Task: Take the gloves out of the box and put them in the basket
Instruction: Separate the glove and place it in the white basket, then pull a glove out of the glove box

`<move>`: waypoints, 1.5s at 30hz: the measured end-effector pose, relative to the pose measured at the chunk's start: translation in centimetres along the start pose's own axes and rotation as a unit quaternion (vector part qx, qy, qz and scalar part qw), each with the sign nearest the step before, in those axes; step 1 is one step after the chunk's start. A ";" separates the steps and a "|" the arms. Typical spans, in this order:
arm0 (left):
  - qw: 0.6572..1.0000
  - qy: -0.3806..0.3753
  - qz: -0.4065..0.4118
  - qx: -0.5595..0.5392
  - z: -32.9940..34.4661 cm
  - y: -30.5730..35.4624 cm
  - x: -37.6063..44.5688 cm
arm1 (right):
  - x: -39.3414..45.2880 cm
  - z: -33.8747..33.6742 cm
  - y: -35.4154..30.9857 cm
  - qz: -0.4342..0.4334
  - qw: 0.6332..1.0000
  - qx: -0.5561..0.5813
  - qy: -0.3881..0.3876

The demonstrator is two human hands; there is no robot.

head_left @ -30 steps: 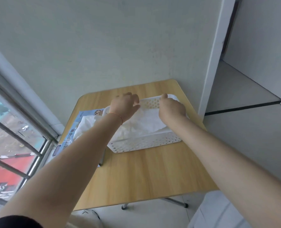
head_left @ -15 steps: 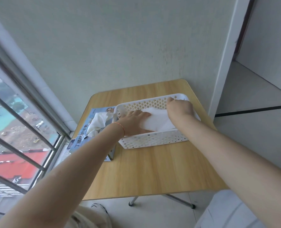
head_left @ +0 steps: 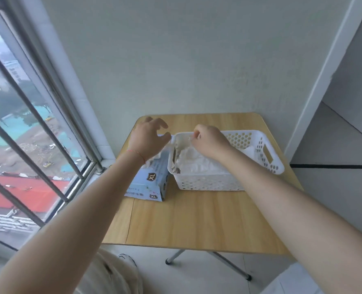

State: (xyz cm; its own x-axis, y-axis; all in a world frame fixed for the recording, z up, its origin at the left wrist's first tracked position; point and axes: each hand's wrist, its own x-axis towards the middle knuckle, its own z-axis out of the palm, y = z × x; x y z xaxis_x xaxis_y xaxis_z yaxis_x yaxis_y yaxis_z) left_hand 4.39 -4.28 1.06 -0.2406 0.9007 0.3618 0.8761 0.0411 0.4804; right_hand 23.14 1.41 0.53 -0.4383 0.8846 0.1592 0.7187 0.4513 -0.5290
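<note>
Leaving the basket (head_left: 222, 183), the left hand (head_left: 148, 141) now hovers over the box (head_left: 152, 181), fingers spread; the right hand (head_left: 209, 141) has lifted, pinching white gloves (head_left: 194, 162).

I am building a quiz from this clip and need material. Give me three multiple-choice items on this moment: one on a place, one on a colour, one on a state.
1. Where does the glove box stand relative to the basket?
A. Inside it
B. Beside it, on the window side
C. Behind it, by the wall

2. What colour is the basket?
A. White
B. Red
C. Black

3. What is the left hand doing?
A. Gripping the basket's rim
B. Lying flat on the table
C. Hovering over the box, fingers spread, holding nothing

Answers: 1 B, the box sits at the basket's window-side wall. 2 A, its perforated walls are white. 3 C, its fingers are apart above the box and nothing is in them.
</note>
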 end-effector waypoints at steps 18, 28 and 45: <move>0.994 0.040 -0.088 -0.047 -3.9 -6.3 -1.5 | 2.5 5.3 -7.3 -0.041 0.996 0.075 0.002; 0.837 0.006 -0.301 -0.458 -5.1 -7.0 -3.0 | 2.0 4.7 -8.2 -0.007 0.984 0.176 -0.031; 0.842 0.094 -0.289 -0.446 -5.3 -7.4 -3.3 | 1.8 5.7 -9.1 -0.026 0.996 -0.065 -0.063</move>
State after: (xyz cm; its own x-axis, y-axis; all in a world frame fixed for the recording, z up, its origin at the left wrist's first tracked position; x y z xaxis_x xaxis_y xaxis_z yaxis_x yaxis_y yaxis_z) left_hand -3.49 -9.83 0.55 -0.6540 0.7541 -0.0593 -0.0523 0.0331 0.9981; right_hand 12.75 -1.78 0.89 -0.5358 0.8412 0.0727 0.7530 0.5150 -0.4095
